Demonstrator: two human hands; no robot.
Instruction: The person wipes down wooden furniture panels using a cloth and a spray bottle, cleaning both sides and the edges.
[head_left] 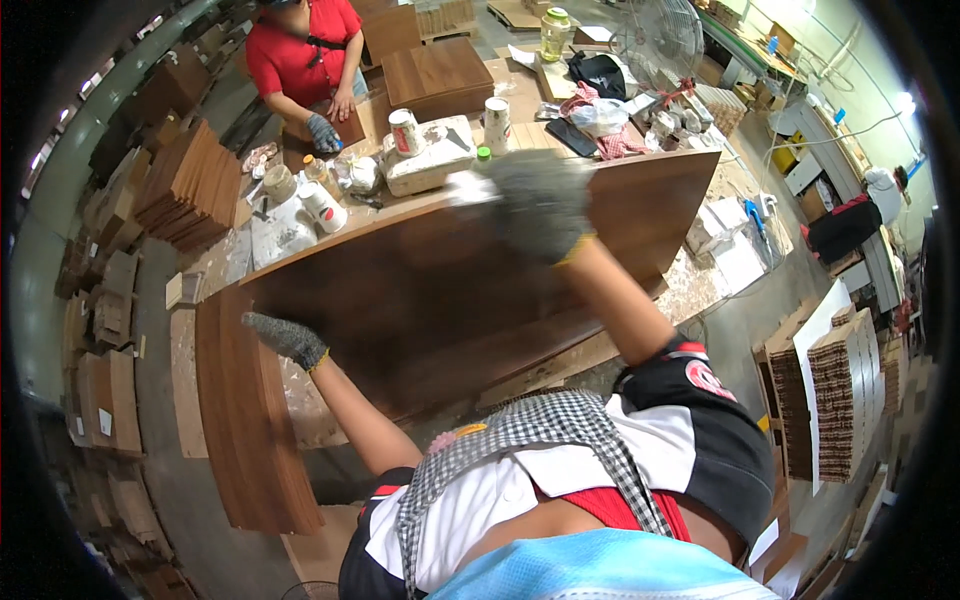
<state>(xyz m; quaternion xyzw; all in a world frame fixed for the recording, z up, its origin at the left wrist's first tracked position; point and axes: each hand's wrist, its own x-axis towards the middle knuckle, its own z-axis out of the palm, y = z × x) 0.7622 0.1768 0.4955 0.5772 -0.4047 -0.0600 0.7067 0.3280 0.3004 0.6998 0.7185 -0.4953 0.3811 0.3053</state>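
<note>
A wide dark brown wooden panel (400, 290) stands tilted on the worktable in front of me. At its left end is my left hand (287, 338) in a grey knit glove, fingers stretched out and close together against the panel's edge. My right hand (540, 205), gloved the same way, is over the panel's upper part and smeared by motion. Something white (470, 188) shows at its fingers; the blur hides what kind of thing it is. A lighter brown board (245, 420) lies to the left, beneath my left hand.
Across the table a person in red (305, 50) works with a gloved hand (323, 133). White cans (404, 132), a plaster-smeared block (428, 158) and a dark phone (570, 138) lie beyond the panel. Brown boards (190, 185) are stacked left, cardboard (845, 395) right. A fan (660, 40) stands behind.
</note>
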